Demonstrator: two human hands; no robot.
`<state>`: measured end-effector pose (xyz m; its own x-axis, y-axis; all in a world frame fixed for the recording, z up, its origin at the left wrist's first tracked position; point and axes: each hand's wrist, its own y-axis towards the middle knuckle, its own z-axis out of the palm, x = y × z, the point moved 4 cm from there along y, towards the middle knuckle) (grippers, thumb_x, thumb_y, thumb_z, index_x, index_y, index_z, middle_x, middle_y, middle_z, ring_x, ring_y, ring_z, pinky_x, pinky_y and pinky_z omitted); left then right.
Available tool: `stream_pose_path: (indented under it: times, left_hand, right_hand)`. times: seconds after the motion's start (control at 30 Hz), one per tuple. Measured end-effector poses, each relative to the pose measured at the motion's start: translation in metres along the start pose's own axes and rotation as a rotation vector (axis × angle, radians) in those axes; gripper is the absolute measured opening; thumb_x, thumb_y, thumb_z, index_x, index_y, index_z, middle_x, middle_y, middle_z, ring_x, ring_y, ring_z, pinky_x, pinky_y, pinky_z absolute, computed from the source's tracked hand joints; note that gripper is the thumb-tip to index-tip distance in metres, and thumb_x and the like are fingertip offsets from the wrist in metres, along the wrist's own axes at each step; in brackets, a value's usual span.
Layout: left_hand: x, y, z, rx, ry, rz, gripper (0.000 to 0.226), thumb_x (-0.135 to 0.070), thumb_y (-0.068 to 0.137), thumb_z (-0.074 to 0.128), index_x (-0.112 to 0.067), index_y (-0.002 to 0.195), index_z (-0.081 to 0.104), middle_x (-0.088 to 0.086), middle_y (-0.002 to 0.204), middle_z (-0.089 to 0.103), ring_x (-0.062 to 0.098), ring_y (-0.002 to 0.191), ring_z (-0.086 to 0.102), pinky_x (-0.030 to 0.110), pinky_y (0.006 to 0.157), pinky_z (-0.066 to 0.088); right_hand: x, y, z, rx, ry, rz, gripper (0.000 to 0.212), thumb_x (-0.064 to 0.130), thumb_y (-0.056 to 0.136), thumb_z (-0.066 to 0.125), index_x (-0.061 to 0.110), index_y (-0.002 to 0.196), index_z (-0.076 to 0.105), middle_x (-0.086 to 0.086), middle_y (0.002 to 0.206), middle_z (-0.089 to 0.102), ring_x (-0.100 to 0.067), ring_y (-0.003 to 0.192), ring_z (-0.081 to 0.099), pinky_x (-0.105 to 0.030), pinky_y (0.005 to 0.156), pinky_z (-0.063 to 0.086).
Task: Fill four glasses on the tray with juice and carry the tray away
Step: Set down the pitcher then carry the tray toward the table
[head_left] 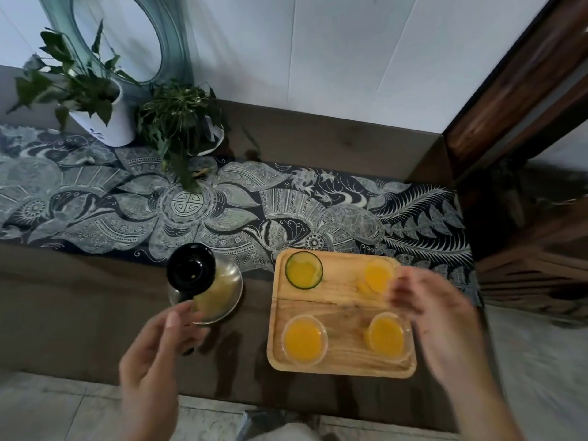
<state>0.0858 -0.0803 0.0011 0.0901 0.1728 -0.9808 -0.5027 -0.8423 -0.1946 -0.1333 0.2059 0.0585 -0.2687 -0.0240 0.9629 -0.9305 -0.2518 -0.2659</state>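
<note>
We see a wooden tray [342, 367] lying in the lower right of the frame on a dark brown surface [79, 313], its far edge overlapping a dark patterned cloth runner [222, 214] that crosses the middle of the picture. Four glasses stand on the tray, one near each corner, and each holds orange juice: a dark-rimmed glass [304, 269] at the far left, a clear glass [377, 276] at the far right, a near-left glass [304, 340] and a near-right glass [386, 336]. Just left of the tray stands a glass pitcher [205, 281] with a black lid, some pale yellow juice in its belly. Our left hand [152, 354] reaches up from the bottom of the frame, fingers loosely spread, its thumb close against the pitcher's near side; we cannot tell whether it actually touches. Our right hand [436, 319] hovers over the right edge of the tray, fingers apart and blurred, clamped on nothing, and it partly overlaps the far-right glass. In the upper left two potted plants, a white-potted one [95, 100] and a smaller one [184, 122], stand near the wall beside a round mirror [127, 33]. A dark wooden frame [515, 90] fills the upper right.
</note>
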Motion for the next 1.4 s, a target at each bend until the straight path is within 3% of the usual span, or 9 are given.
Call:
stream_pose_path:
  times: [0.07, 0.13, 0.2, 0.3, 0.37, 0.6, 0.83, 1.2, 1.4]
  left_hand:
    - [0.033, 0.002, 0.027, 0.087, 0.055, -0.13, 0.025, -0.018, 0.101, 0.054, -0.006, 0.111, 0.072, 0.012, 0.095, 0.077, 0.026, 0.081, 0.072, 0.026, 0.07, 0.061]
    - [0.073, 0.01, 0.05, 0.153, 0.164, -0.221, 0.019, -0.017, 0.102, 0.056, -0.016, 0.11, 0.073, 0.009, 0.101, 0.077, 0.021, 0.084, 0.072, 0.028, 0.07, 0.06]
    - [0.11, 0.022, 0.07, 0.208, 0.296, -0.275, 0.014, -0.02, 0.101, 0.06, -0.025, 0.109, 0.071, 0.007, 0.103, 0.076, 0.02, 0.088, 0.071, 0.03, 0.074, 0.057]
    - [0.153, 0.042, 0.091, 0.303, 0.556, -0.295, 0.026, -0.038, 0.096, 0.066, -0.027, 0.119, 0.065, -0.005, 0.104, 0.074, 0.023, 0.099, 0.071, 0.044, 0.089, 0.058]
    - [0.168, 0.052, 0.1, 0.367, 0.65, -0.267, 0.032, -0.052, 0.087, 0.068, -0.036, 0.115, 0.064, -0.012, 0.097, 0.075, 0.02, 0.095, 0.072, 0.052, 0.088, 0.058]
    - [0.171, 0.059, 0.127, 0.349, 0.872, -0.089, 0.029, -0.036, 0.094, 0.068, -0.02, 0.118, 0.066, -0.004, 0.097, 0.072, 0.019, 0.093, 0.067, 0.039, 0.08, 0.054]
    - [0.184, 0.057, 0.129, 0.281, 0.935, -0.022, 0.028, -0.033, 0.098, 0.062, -0.014, 0.119, 0.065, 0.002, 0.108, 0.069, 0.022, 0.098, 0.064, 0.043, 0.082, 0.053]
    - [0.185, 0.056, 0.126, 0.269, 0.799, 0.034, 0.023, -0.027, 0.098, 0.063, -0.014, 0.117, 0.063, -0.005, 0.099, 0.067, 0.005, 0.089, 0.062, 0.022, 0.069, 0.046]
    - [0.17, 0.053, 0.122, 0.251, 0.8, 0.074, 0.018, -0.024, 0.099, 0.063, -0.016, 0.114, 0.063, -0.008, 0.094, 0.066, 0.012, 0.088, 0.064, 0.029, 0.071, 0.048]
  right_hand:
    - [-0.012, 0.027, -0.063, -0.261, 0.011, -0.036, 0.041, 0.046, 0.067, 0.079, 0.014, 0.092, 0.074, -0.006, 0.085, 0.074, -0.019, 0.078, 0.071, -0.032, 0.078, 0.06]
    - [-0.055, 0.055, -0.109, -0.412, -0.109, 0.007, 0.023, 0.034, 0.079, 0.078, 0.017, 0.093, 0.071, -0.003, 0.085, 0.074, -0.019, 0.083, 0.071, -0.037, 0.084, 0.06]
    - [-0.11, 0.081, -0.135, -0.39, -0.365, 0.119, 0.003, 0.025, 0.092, 0.072, 0.025, 0.093, 0.07, -0.003, 0.096, 0.074, -0.021, 0.091, 0.07, -0.043, 0.088, 0.058]
    - [-0.175, 0.097, -0.14, -0.216, -0.776, 0.226, 0.023, 0.044, 0.091, 0.068, 0.028, 0.108, 0.069, 0.011, 0.1, 0.07, -0.017, 0.096, 0.068, -0.047, 0.091, 0.055]
    - [-0.198, 0.098, -0.134, -0.145, -0.855, 0.203, 0.031, 0.047, 0.093, 0.065, 0.024, 0.113, 0.068, 0.008, 0.101, 0.07, -0.018, 0.097, 0.067, -0.043, 0.091, 0.054]
    - [-0.221, 0.094, -0.127, -0.287, -0.763, 0.06, 0.038, 0.041, 0.092, 0.068, 0.011, 0.115, 0.07, -0.005, 0.1, 0.07, -0.017, 0.086, 0.062, -0.031, 0.076, 0.046]
    - [-0.237, 0.099, -0.122, -0.445, -0.692, 0.039, 0.027, 0.024, 0.093, 0.07, 0.003, 0.109, 0.07, -0.017, 0.098, 0.064, -0.028, 0.084, 0.062, -0.039, 0.076, 0.05]
    - [-0.232, 0.096, -0.122, -0.418, -0.565, 0.01, 0.025, 0.021, 0.094, 0.068, 0.004, 0.113, 0.067, -0.013, 0.104, 0.065, -0.016, 0.086, 0.059, -0.025, 0.074, 0.044]
    - [-0.228, 0.09, -0.121, -0.413, -0.532, 0.013, 0.029, 0.024, 0.094, 0.068, 0.005, 0.116, 0.066, -0.012, 0.106, 0.065, -0.018, 0.09, 0.061, -0.025, 0.076, 0.044]
